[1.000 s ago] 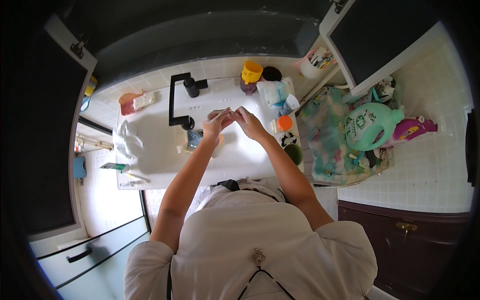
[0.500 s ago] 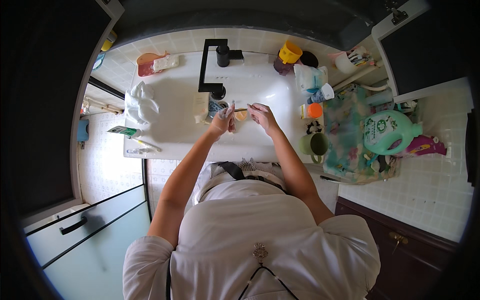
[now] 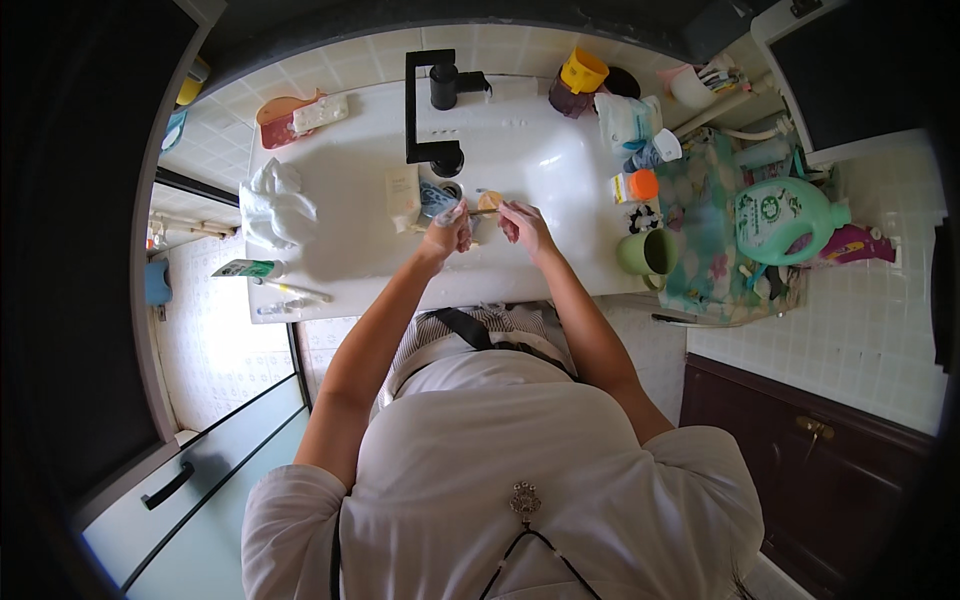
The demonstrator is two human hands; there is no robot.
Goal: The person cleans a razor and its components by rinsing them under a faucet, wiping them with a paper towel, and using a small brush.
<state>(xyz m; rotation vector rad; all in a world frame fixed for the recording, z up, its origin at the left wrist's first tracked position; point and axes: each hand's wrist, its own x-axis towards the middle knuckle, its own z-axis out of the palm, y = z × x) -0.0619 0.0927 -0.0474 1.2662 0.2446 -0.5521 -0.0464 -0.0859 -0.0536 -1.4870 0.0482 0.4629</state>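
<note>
Over the white sink (image 3: 520, 160), below the black faucet (image 3: 430, 110), both hands work a small item. The left hand (image 3: 448, 232) is closed around something pale blue; the right hand (image 3: 522, 222) pinches a thin stick with a tan round pad (image 3: 488, 203), probably light, soft, best held by the stick.

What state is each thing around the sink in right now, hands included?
Left hand: closed on a small item over the basin, item too small to tell.
Right hand: pinching a thin stick-like thing.
Black faucet: no water visible.
Green mug: upright on the sink's rim.
Green detergent jug: lying on its side.
White cloth: crumpled on the sink's left edge.
</note>
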